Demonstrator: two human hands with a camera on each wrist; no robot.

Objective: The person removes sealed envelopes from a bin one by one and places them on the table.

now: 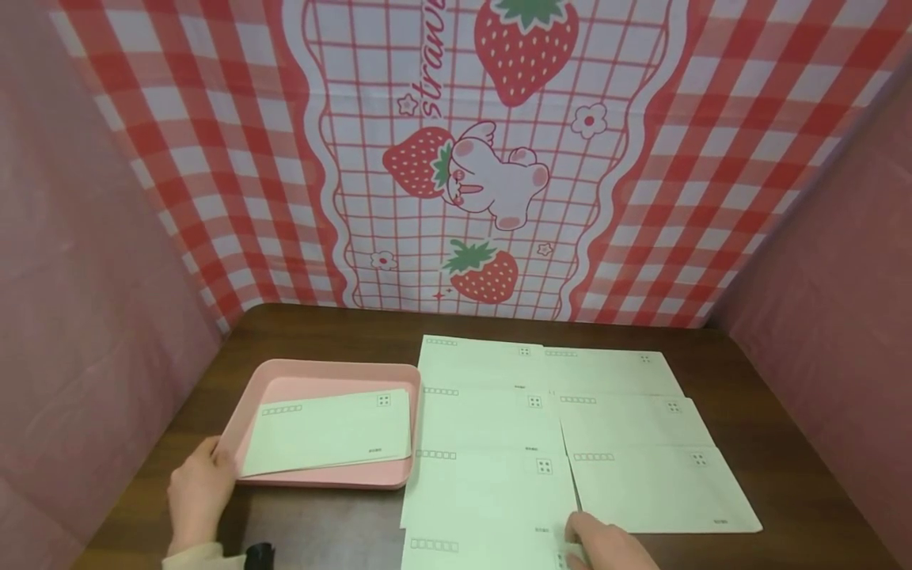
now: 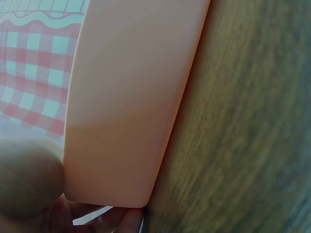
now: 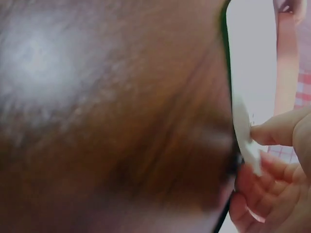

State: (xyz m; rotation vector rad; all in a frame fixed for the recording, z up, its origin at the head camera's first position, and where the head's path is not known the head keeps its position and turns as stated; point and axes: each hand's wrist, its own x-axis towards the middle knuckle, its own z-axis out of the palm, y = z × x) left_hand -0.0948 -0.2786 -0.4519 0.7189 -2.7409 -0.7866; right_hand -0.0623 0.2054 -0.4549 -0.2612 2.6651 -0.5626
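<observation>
My left hand (image 1: 201, 495) grips the front left corner of a pink tray (image 1: 306, 385), and the left wrist view shows the thumb against the tray's side wall (image 2: 126, 107) with fingers beneath. A few white envelopes (image 1: 331, 434) lie slightly askew in the tray. At the lower edge of the head view, my right hand (image 1: 606, 545) pinches the right end of an envelope (image 1: 463, 556). In the right wrist view this envelope (image 3: 252, 58) is bent near the thumb, with the fingers curled beneath it. Its front part is outside the head view.
More envelopes lie in two overlapping columns, a left one (image 1: 492, 483) beside the tray and a right one (image 1: 655, 495). Beneath is a dark wooden table (image 1: 777, 467). A strawberry-patterned checked cloth (image 1: 613, 261) hangs behind, with pink cloth (image 1: 841, 261) at the sides.
</observation>
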